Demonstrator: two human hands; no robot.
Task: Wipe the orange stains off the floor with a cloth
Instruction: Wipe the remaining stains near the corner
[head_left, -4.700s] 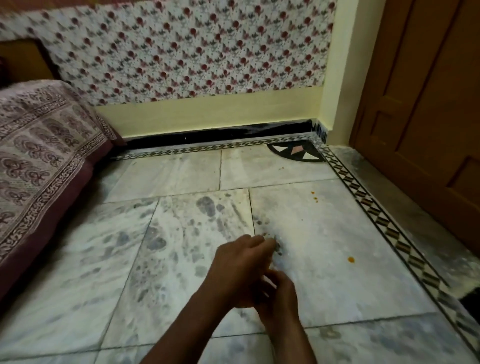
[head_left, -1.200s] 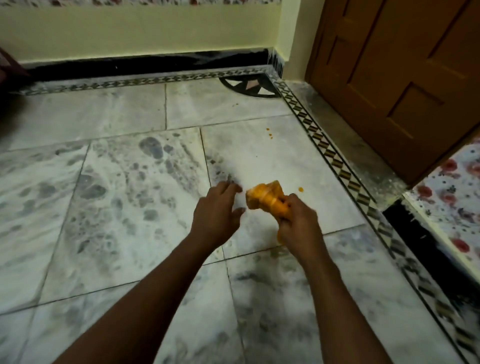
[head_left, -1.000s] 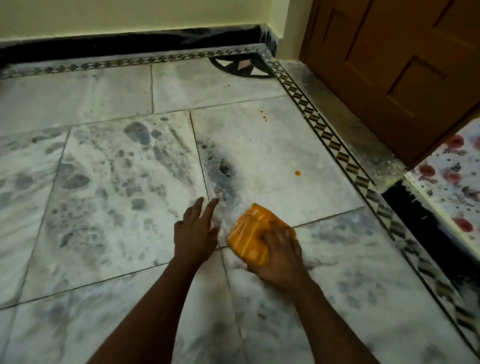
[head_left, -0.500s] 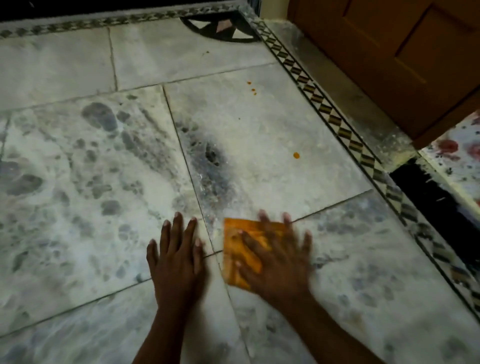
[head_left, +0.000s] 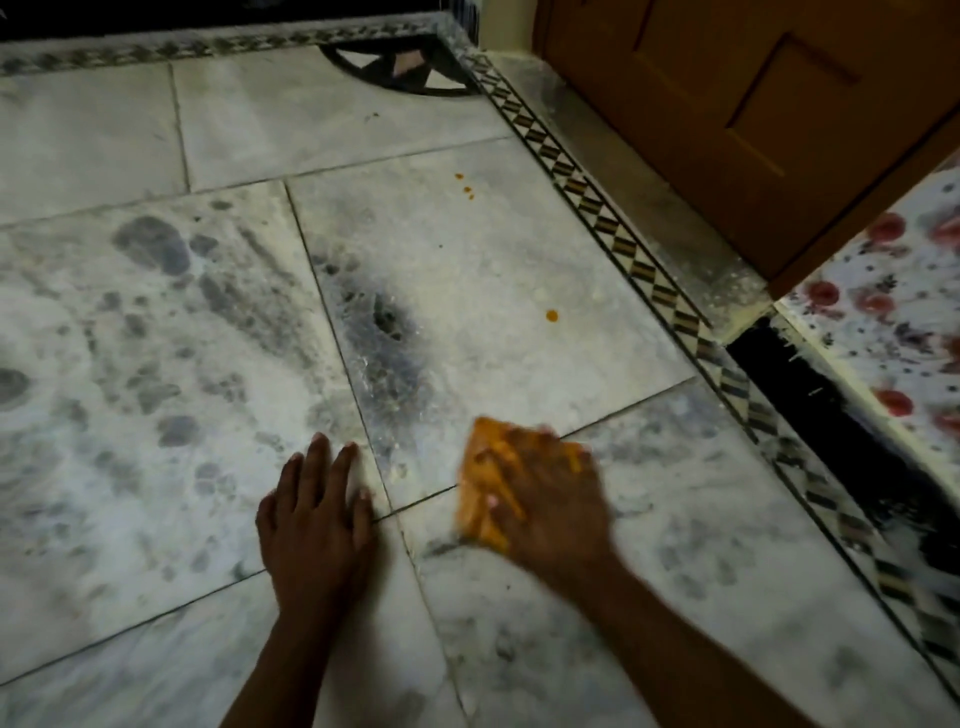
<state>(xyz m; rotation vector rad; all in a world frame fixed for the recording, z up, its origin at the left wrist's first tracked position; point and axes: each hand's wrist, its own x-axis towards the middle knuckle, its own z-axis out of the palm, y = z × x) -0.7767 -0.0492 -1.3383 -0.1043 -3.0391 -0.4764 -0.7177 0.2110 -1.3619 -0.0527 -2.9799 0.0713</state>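
Observation:
My right hand (head_left: 545, 499) presses flat on an orange cloth (head_left: 480, 467) that lies on the marble floor (head_left: 493, 270), across a tile joint. The hand is blurred and covers most of the cloth. My left hand (head_left: 314, 519) rests flat on the floor with fingers together, a short way left of the cloth, holding nothing. One round orange stain (head_left: 551, 315) sits on the tile beyond the cloth. A cluster of small orange stains (head_left: 465, 186) lies farther away on the same tile.
A patterned tile border (head_left: 639, 270) runs diagonally on the right. Beyond it stands a brown wooden door (head_left: 727, 104). A floral-patterned wall (head_left: 893, 332) with a black skirting is at the right edge. A dark grey smudge (head_left: 387, 332) marks the tile ahead.
The orange cloth went from held in my right hand down onto the floor, flattened under my palm, and has shifted slightly right. My left hand came down flat beside it.

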